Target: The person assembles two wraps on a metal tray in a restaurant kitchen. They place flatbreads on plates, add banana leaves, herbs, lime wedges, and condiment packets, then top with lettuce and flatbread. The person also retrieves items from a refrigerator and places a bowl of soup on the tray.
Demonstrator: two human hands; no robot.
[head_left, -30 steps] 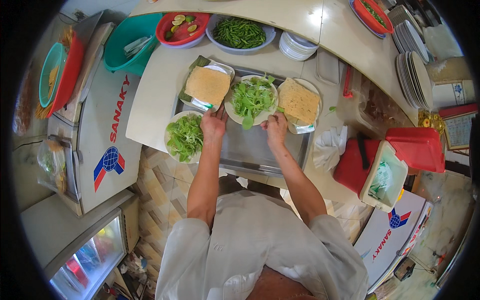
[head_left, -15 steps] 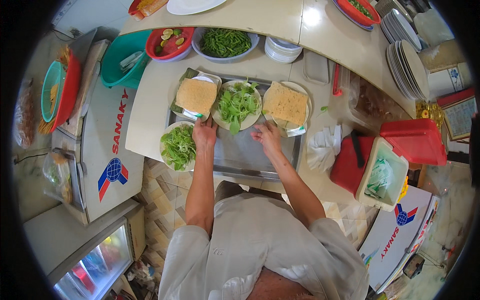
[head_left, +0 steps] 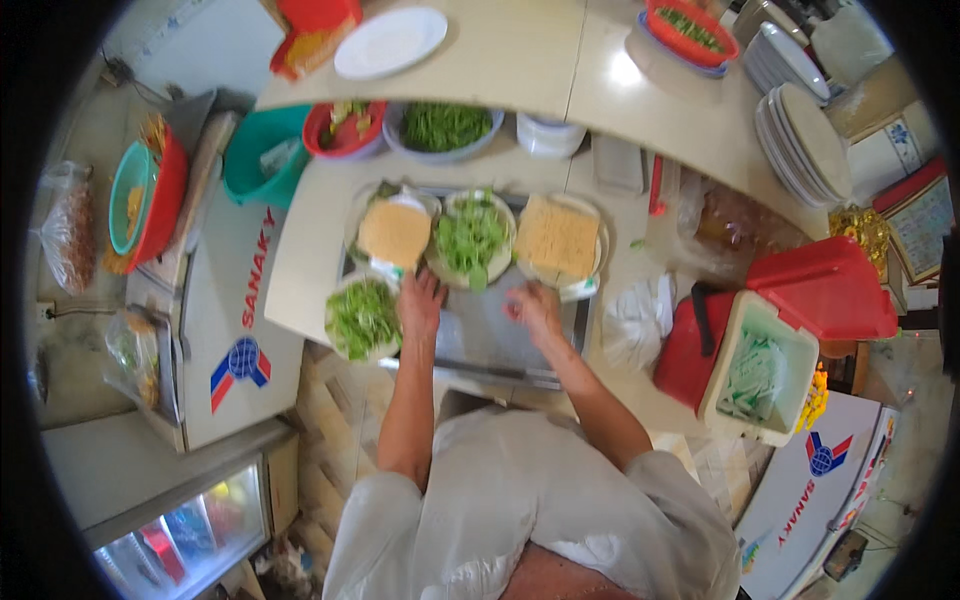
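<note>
My left hand [head_left: 420, 302] is over the tray's left part, fingers apart and holding nothing, just below a plate with a tan rice cracker [head_left: 394, 236]. Close to its other side lies a plate of leafy greens [head_left: 362, 318]. My right hand [head_left: 536, 310] hovers over the metal tray [head_left: 470, 335], fingers loosely bent and somewhat blurred; nothing shows in them. Above it sits a plate with a squarish rice cracker [head_left: 557, 238], a small green-and-white packet [head_left: 580, 290] at its edge. Between the two crackers rests another plate of greens [head_left: 470, 238].
Along the back stand a red bowl of cut limes [head_left: 345, 128], a bowl of green chillies [head_left: 443, 128] and stacked white bowls [head_left: 549, 136]. To the right are a white plastic bag [head_left: 638, 320] and an open red cooler [head_left: 760, 365] with packets. A teal bin [head_left: 262, 165] stands left.
The whole view has shifted and blurred slightly. My right hand has drawn back from the edge of the right cracker plate, its fingers more bent. My left hand has come away from the left cracker plate.
</note>
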